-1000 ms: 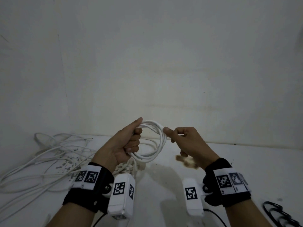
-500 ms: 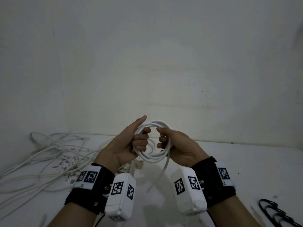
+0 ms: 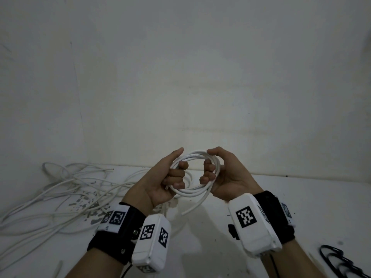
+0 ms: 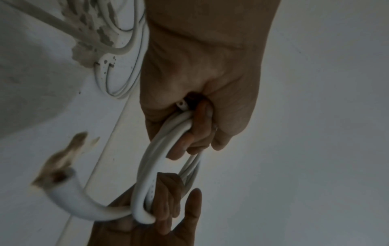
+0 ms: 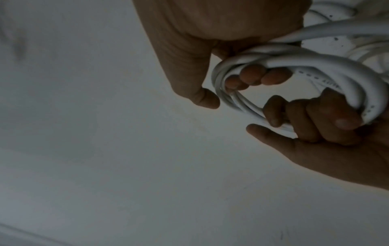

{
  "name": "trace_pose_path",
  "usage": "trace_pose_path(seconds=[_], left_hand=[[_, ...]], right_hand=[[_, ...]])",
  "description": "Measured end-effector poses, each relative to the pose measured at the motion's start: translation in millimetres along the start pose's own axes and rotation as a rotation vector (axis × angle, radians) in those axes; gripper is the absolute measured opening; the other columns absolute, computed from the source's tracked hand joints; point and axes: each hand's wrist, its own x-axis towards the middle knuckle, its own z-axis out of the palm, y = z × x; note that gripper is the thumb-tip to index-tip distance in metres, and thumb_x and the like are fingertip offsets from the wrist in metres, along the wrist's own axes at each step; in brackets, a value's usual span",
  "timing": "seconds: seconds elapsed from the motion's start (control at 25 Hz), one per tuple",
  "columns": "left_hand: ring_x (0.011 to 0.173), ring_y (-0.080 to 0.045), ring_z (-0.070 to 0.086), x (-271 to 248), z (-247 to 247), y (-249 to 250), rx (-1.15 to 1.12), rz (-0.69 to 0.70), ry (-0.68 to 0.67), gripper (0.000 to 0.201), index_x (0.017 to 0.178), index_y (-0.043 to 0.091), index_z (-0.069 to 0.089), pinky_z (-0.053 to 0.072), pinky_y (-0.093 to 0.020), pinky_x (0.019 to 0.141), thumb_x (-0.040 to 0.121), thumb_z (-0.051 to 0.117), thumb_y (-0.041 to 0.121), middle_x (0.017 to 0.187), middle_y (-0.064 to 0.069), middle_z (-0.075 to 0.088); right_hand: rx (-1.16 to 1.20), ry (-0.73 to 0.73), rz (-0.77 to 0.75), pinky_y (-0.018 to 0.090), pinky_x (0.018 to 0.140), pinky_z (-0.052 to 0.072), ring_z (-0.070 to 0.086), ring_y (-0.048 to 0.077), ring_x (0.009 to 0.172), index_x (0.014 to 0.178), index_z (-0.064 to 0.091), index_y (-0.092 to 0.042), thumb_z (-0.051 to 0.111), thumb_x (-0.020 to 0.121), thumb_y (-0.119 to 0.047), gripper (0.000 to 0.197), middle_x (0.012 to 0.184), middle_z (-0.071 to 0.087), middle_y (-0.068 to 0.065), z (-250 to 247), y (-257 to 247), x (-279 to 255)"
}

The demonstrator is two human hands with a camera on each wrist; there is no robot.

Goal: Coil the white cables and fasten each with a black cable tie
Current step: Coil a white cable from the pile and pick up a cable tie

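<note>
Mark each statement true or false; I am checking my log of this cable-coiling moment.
1. Both hands hold the white coil. True: left hand and right hand each curl round one side.
2. A black cable tie already binds the coil. False: none is on it.
3. Loose white cables lie on the table's left. True.
4. The black cable ties lie beside the loose cables. False: they lie at the near right.
5. One cable end hangs free below the coil. True.

We held both forearms raised side by side, palms turned inward, our left hand [image 3: 160, 183] and right hand [image 3: 226, 177] each with fingers curled around opposite sides of the coiled white cable [image 3: 197, 190], thumbs extended upward.
</note>
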Motion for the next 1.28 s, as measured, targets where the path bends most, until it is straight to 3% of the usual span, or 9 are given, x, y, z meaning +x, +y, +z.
trace_pose_path(seconds=[0.2,0.32,0.48,0.72,0.84,0.92,1.04,1.16,1.28], left_hand=[[0.023,-0.006,0.019,-4,-6,0,-0.002,-0.078,-0.057,0.045,0.053,0.018,0.037,0.032,-0.019,0.034,0.078,0.066,0.042,0.036,0.011,0.020],[0.024,-0.005,0.018,-6,-3,2,0.056,0.023,-0.040,0.036,0.059,0.015,0.047,0.028,-0.017,0.033,0.084,0.062,0.037,0.038,0.011,0.020],[0.026,-0.005,0.020,1,4,2,-0.055,0.229,0.118,0.032,0.072,0.012,0.052,0.024,-0.016,0.031,0.090,0.060,0.036,0.039,0.010,0.022],[0.027,-0.005,0.021,0,6,3,-0.192,0.303,0.132,0.035,0.080,0.006,0.060,0.023,-0.015,0.030,0.097,0.054,0.035,0.040,0.011,0.023],[0.028,-0.005,0.021,1,3,4,-0.277,0.244,0.114,0.041,0.079,0.006,0.061,0.022,-0.017,0.030,0.099,0.047,0.039,0.041,0.011,0.023],[0.028,-0.005,0.021,2,-1,6,-0.313,0.258,0.115,0.039,0.079,0.008,0.059,0.023,-0.017,0.030,0.101,0.043,0.036,0.041,0.011,0.025],[0.028,-0.006,0.023,4,-6,12,-0.325,0.288,0.134,0.038,0.078,0.010,0.056,0.025,-0.017,0.030,0.102,0.040,0.034,0.041,0.010,0.027],[0.031,-0.006,0.028,1,-16,16,-0.395,0.274,0.109,0.039,0.083,0.008,0.059,0.032,-0.018,0.034,0.102,0.038,0.036,0.043,0.010,0.030],[0.034,-0.006,0.031,0,-22,16,-0.474,0.257,0.083,0.040,0.086,0.005,0.059,0.037,-0.019,0.038,0.101,0.036,0.034,0.046,0.008,0.033]], right_hand=[[-0.015,0.015,0.017,0.022,0.041,0.038,0.036,0.015,0.034,0.060,0.051,-0.011,0.062,0.092,-0.035,0.042,0.046,0.041,0.000,0,6,2],[-0.077,-0.018,-0.040,0.024,0.042,0.039,0.035,0.014,0.036,0.063,0.050,-0.011,0.058,0.097,-0.038,0.044,0.047,0.040,-0.001,1,7,4],[-0.177,0.015,-0.142,0.024,0.041,0.038,0.032,0.012,0.037,0.068,0.051,-0.011,0.060,0.097,-0.042,0.043,0.049,0.038,-0.001,4,17,7],[-0.219,0.000,-0.150,0.025,0.043,0.041,0.033,0.012,0.039,0.067,0.051,-0.011,0.057,0.098,-0.044,0.046,0.052,0.037,0.000,8,20,8],[-0.203,-0.057,-0.112,0.030,0.056,0.055,0.049,0.016,0.046,0.081,0.059,-0.003,0.053,0.101,-0.030,0.034,0.058,0.048,0.005,3,13,2],[-0.299,-0.041,-0.147,0.039,0.070,0.062,0.062,0.023,0.063,0.098,0.065,0.001,0.052,0.099,-0.016,0.022,0.076,0.062,0.014,-3,8,0],[-0.546,-0.038,-0.219,0.045,0.070,0.061,0.068,0.031,0.077,0.119,0.063,-0.008,0.048,0.096,-0.002,0.027,0.102,0.068,0.024,-12,-3,-6],[-0.701,-0.065,-0.247,0.040,0.065,0.059,0.067,0.034,0.071,0.114,0.060,-0.010,0.046,0.096,0.006,0.028,0.097,0.067,0.023,-18,-10,-12],[-0.715,-0.185,-0.259,0.042,0.076,0.060,0.071,0.033,0.084,0.107,0.066,-0.002,0.044,0.100,0.003,0.024,0.104,0.072,0.019,-23,-15,-17]])
